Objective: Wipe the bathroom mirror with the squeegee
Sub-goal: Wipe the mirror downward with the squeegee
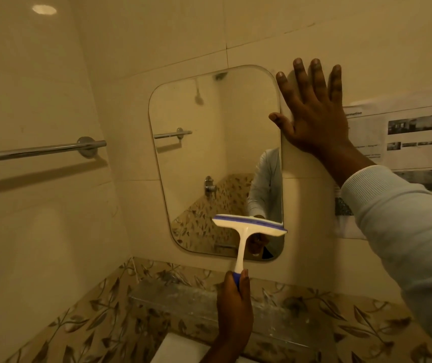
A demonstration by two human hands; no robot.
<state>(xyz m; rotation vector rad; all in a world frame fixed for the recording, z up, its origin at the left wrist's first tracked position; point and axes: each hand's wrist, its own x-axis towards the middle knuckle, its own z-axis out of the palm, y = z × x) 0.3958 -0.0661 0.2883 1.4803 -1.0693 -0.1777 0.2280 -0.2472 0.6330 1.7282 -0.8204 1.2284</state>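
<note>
Left hand (234,302) grips squeegee (249,226) on mirror (209,153); right hand (312,119) spread flat

squeegee (246,226): smooth white plastic, blue trim
mirror (209,158): glossy glass
towel rail (39,149), left of mirror: polished metal

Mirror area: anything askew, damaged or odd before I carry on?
Nothing damaged. The mirror looks tilted, possibly from the wide-angle view. The squeegee blade overhangs its lower right edge. The printed notice beside it is wrinkled at its top edge.
</note>
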